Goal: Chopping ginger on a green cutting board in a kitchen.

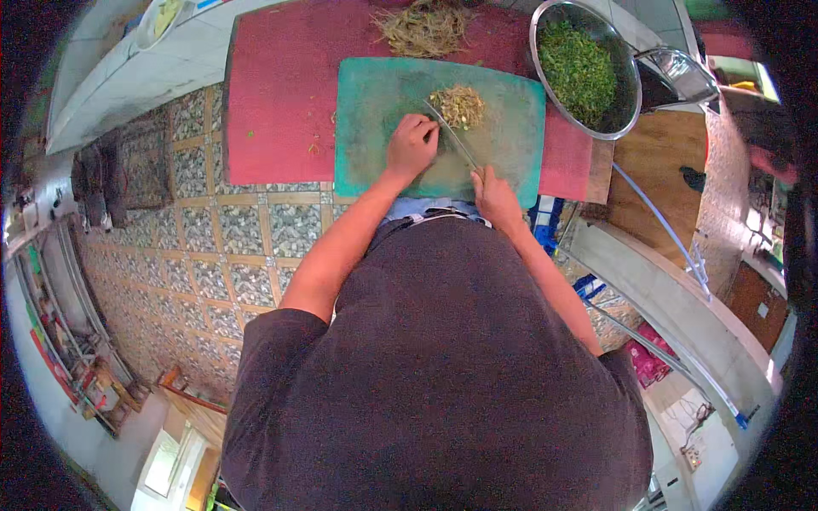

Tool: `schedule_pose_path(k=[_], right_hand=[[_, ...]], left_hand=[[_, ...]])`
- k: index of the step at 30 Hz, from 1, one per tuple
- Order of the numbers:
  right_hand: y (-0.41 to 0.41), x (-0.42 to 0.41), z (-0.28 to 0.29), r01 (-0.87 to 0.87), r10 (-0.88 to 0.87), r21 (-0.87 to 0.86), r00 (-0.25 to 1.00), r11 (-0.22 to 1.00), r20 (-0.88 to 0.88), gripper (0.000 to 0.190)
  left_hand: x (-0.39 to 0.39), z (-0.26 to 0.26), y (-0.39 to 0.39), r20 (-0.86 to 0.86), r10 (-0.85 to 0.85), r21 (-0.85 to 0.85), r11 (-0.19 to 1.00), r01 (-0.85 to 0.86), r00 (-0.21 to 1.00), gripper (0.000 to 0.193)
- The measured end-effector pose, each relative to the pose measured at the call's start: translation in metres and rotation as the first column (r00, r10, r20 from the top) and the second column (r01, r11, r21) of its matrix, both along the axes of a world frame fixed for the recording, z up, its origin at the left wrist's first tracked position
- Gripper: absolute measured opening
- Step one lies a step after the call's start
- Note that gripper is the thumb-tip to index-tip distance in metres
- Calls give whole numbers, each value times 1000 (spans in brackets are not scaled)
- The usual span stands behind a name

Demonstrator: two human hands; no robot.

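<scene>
A green cutting board (377, 96) lies on a red table top in front of me. In my right hand (497, 197) is the handle of a knife (459, 144), its blade slanting up and left over the board. My left hand (414, 145) is beside the blade, fingers bent and pinched; whether a small piece sits between them cannot be made out. Just right of the blade's tip lies a small heap of chopped pale-brown roots or stems (461, 106). Beyond the board's far edge is a larger tangle of dry, root-like strands (422, 29).
A metal bowl of chopped green leaves (578, 73) stands at the board's upper right, with a shiny metal vessel (680, 73) beside it. Small scraps dot the red table top (281, 128). A brown wooden board (658, 185) lies further right.
</scene>
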State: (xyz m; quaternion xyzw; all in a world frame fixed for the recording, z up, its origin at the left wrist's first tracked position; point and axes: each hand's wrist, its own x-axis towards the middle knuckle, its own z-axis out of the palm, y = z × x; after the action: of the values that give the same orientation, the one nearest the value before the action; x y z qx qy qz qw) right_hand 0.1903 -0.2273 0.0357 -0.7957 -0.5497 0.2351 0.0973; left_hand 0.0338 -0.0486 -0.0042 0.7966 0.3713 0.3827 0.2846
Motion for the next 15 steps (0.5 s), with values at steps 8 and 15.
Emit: schedule_pose_path(k=[8, 15], right_hand=[[-3, 3, -1, 41, -44, -73, 998, 996, -43, 42], [-5, 4, 1, 19, -25, -84, 997, 996, -76, 40]], left_hand=[[2, -2, -1, 7, 33, -31, 999, -33, 999, 6], [0, -1, 0, 3, 18, -30, 999, -18, 1000, 7]])
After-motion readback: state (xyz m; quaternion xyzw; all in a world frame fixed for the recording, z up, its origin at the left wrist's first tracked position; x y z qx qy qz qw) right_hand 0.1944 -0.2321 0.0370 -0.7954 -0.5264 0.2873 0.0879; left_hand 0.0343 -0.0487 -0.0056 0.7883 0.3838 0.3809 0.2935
